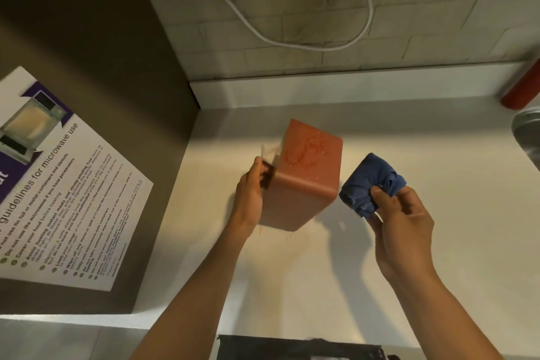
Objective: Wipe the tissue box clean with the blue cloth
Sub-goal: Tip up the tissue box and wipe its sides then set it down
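Note:
The tissue box point(304, 181) is a reddish-orange cube lying tipped on its side on the white counter point(438, 213). A red smear and small white specks mark its upward face. My left hand point(249, 196) grips the box at its left side, where a white tissue pokes out of the opening. The bunched blue cloth point(369, 184) sits just right of the box, held in my right hand point(400, 219), with a small gap between cloth and box.
A dark panel at the left carries a microwave guidelines poster point(58, 193). A white cable point(292, 41) hangs on the tiled back wall. A red bottle point(523, 88) and a metal sink point(529, 137) are at the right edge. A dark object point(298, 349) lies at the counter's front.

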### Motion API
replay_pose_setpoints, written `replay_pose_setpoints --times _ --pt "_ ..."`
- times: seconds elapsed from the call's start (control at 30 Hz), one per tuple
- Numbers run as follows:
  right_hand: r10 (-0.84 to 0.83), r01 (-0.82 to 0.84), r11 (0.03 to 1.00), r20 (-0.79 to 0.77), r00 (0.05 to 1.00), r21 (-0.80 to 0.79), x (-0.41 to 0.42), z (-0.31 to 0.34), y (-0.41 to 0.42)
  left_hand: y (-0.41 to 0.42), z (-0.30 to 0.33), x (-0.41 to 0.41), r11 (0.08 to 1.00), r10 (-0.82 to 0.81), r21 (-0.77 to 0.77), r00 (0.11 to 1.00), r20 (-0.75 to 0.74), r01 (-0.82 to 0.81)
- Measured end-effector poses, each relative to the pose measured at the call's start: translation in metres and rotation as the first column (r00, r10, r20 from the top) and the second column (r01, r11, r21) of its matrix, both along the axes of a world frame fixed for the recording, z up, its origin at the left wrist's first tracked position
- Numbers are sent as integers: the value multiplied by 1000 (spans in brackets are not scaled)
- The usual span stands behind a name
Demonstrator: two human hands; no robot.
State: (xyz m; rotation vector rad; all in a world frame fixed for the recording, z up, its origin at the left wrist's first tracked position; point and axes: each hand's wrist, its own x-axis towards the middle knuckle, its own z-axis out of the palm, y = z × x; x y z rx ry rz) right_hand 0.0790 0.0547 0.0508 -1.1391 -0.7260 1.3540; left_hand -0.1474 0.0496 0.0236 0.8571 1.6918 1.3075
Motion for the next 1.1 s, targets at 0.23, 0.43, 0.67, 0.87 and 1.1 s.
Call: replay_pose_setpoints --times 0.23,0.43,0.67,0.87,1.1 --pt "-25 3 992 171 985 130 8 13 5 -9 -6 4 997 40 62 997 62 -44" --pt "0 -63 973 277 961 220 -4 19 -2 -14 -4 1 988 -9 153 1000 -24 12" --pt "-13 -43 978 266 964 204 -8 15 -16 -28 -5 24 910 203 403 953 -227 -98" --pt "-96 -71 941 461 882 332 -3 24 -12 -30 -1 26 879 302 425 943 -142 -218" --pt "-273 -395 775 825 495 493 -8 41 2 -28 -1 24 888 292 416 939 -182 -195"
